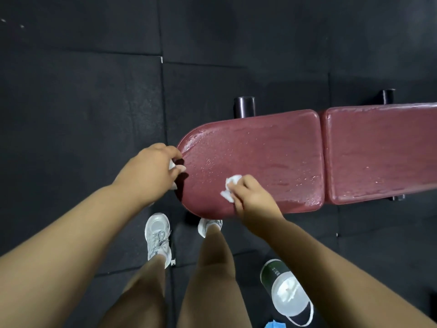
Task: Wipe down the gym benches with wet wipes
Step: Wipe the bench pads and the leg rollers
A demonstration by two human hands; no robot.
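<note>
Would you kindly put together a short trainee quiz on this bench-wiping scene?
1. True or false: the right hand presses a wipe on the bench.
2. Where does the left hand work? A) rounded end B) far pad C) the wall
3. Fill in: the tub sits on the ____.
Key: 1 true; 2 A; 3 floor.

Bench pad (260,150) maroon vinyl, wet, glossy; floor (82,91) matt black rubber.
</note>
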